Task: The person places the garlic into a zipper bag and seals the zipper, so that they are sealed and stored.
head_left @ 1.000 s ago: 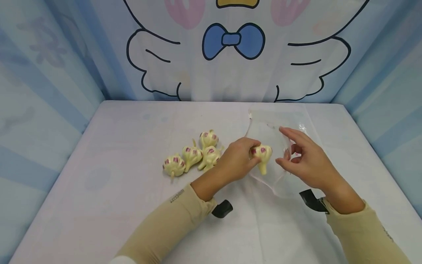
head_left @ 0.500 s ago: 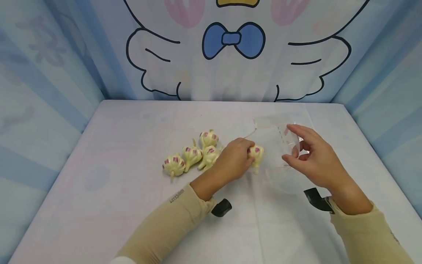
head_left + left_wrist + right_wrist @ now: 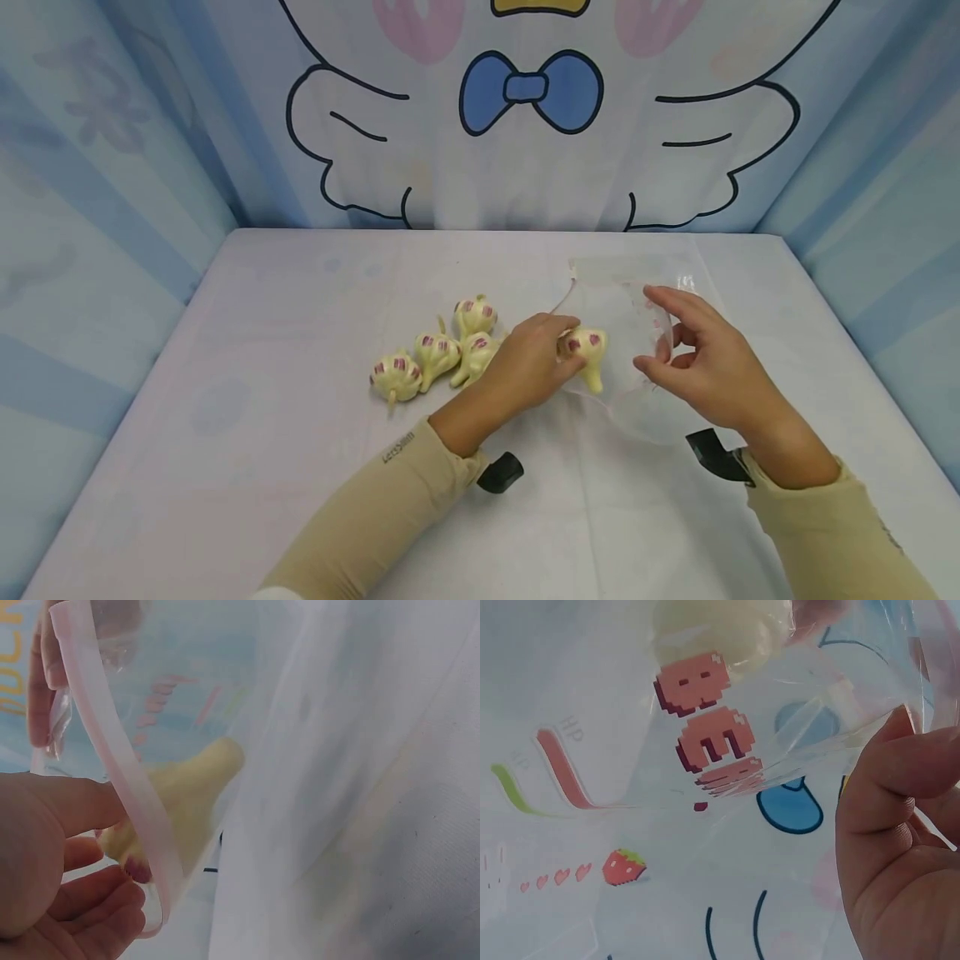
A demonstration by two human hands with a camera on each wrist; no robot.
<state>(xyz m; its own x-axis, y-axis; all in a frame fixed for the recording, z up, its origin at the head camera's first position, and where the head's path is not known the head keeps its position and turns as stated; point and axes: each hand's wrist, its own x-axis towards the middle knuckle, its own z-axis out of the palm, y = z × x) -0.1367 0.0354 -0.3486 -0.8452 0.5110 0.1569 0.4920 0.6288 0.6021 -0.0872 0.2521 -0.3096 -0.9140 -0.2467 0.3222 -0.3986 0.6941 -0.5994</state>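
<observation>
A clear plastic bag [image 3: 622, 396] with pink print [image 3: 716, 735] is held up off the white table. At its mouth, my left hand [image 3: 528, 362] grips a cream garlic-shaped piece [image 3: 588, 346] with purple marks between thumb and fingers. The left wrist view shows the bag's pink edge strip [image 3: 112, 742] crossing in front of this piece [image 3: 199, 784], its stem end behind the film. My right hand [image 3: 712, 367] pinches the bag's side; in the right wrist view this hand [image 3: 900, 817] has film bunched at its fingertips.
Several similar garlic pieces lie in a cluster left of my left hand, one at the far left [image 3: 395, 377] and one at the back [image 3: 475, 317]. Patterned curtains [image 3: 525, 175] stand behind and beside the white table [image 3: 300, 500].
The left hand and its garlic piece shifted left, then slightly back right. My right hand moved right and a little back left, and the bag film changed shape between the hands.
</observation>
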